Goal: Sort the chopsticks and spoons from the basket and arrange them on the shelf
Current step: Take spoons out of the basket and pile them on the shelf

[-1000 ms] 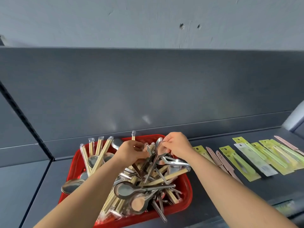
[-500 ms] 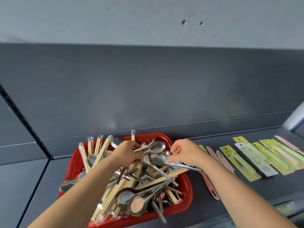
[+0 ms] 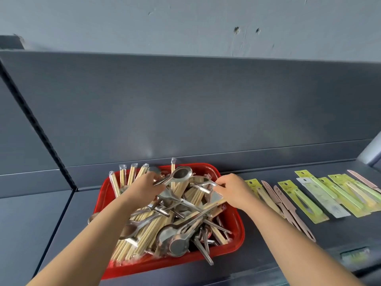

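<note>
Spoons (image 3: 175, 244) and wrapped chopsticks (image 3: 140, 238) lie tangled at near end of red basket (image 3: 238, 234). Further in, our left hand (image 3: 144, 188) grips the upper spoon (image 3: 181, 174) by its handle, bowl toward the far rim. Right hand (image 3: 233, 190), over the basket's right rim, pinches a second spoon (image 3: 199, 181); its axis runs leftward. We'd lift rightward to the shelf (image 3: 255, 263).

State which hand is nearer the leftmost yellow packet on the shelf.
Right. The right hand, pinching a spoon at the red basket's right side, sits just beside that packet. The left hand holds a second spoon over the basket's back left, farther away.
</note>
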### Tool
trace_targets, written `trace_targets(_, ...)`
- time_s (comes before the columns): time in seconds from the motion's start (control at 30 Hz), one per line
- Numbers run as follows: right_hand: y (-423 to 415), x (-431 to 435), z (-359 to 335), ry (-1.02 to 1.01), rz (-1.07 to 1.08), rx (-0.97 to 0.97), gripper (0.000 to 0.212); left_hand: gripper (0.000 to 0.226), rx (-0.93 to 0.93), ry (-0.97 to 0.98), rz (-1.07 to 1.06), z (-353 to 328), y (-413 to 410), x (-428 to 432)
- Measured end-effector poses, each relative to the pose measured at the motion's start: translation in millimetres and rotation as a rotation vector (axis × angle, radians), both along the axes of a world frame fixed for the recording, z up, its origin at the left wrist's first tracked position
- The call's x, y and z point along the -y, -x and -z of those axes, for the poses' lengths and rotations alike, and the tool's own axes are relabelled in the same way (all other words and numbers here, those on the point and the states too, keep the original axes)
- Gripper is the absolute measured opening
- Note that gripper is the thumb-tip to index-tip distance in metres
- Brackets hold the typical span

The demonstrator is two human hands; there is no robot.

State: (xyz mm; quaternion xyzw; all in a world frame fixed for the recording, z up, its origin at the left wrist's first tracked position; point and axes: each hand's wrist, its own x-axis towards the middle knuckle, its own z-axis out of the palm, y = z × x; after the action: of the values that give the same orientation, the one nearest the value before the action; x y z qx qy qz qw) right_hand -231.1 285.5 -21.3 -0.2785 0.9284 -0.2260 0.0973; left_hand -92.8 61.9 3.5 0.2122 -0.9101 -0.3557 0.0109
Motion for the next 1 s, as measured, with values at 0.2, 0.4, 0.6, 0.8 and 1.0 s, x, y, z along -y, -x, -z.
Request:
trace_targets(0.2, 11, -4, -9, 0.045, -0.029, -0.002, 0.031, 0.015, -0.018, 0.025, 0.019, -2, 4, -6)
trace_targets(0.4, 17, -2, -14, 0.187, 0.01, -0.014, 0.038, 0.014, -0.051, 0.015, -0.017, -1, 6, -9)
trace_targets(0.6, 17, 7, -18, 0.239, -0.046, 0.12, 0.021, 0.013, -0.137, 0.007, -0.018, -5, 8, -10)
trace_targets(0.8, 6, 22, -12, 0.094, -0.092, 0.156, 0.032, 0.014, -0.062, 0.043, -0.031, 5, 5, -5)
trace_targets(1.0, 6, 29, -13, -0.155, -0.156, 0.063, 0.012, 0.018, -0.069, 0.006, -0.038, 15, -1, 0)
